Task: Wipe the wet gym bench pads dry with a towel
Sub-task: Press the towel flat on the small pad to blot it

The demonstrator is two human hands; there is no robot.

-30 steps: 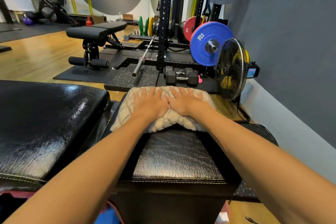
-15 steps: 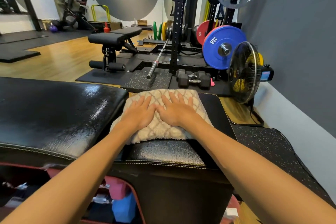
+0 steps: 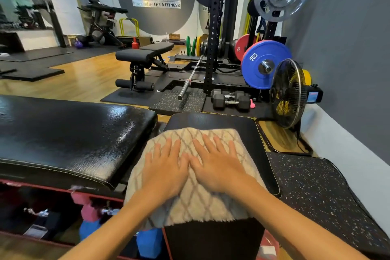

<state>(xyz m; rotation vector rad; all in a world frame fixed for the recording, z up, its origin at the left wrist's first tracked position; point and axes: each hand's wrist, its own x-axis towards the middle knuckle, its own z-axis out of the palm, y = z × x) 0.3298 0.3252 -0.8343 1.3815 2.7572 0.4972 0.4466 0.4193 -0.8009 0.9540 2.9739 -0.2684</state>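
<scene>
A beige towel [image 3: 196, 202] with a grey diamond pattern lies over the near end of a black bench pad [image 3: 249, 133]. My left hand [image 3: 166, 169] and my right hand [image 3: 215, 164] press flat on the towel side by side, fingers straight and spread, thumbs touching. The towel's near edge hangs over the pad's front end. To the left lies a second, longer black bench pad [image 3: 69, 133], glossy with wet sheen and droplets.
A standing fan [image 3: 288, 93] is at the right by the grey wall. Dumbbells [image 3: 231, 100], a barbell [image 3: 190, 78], a rack with a blue plate [image 3: 266, 64] and another bench [image 3: 145, 55] stand ahead. Speckled rubber mat [image 3: 316, 192] lies at right.
Both hands have drawn the towel toward me along the pad, from its far end to its near end. The far part of the pad now shows bare.
</scene>
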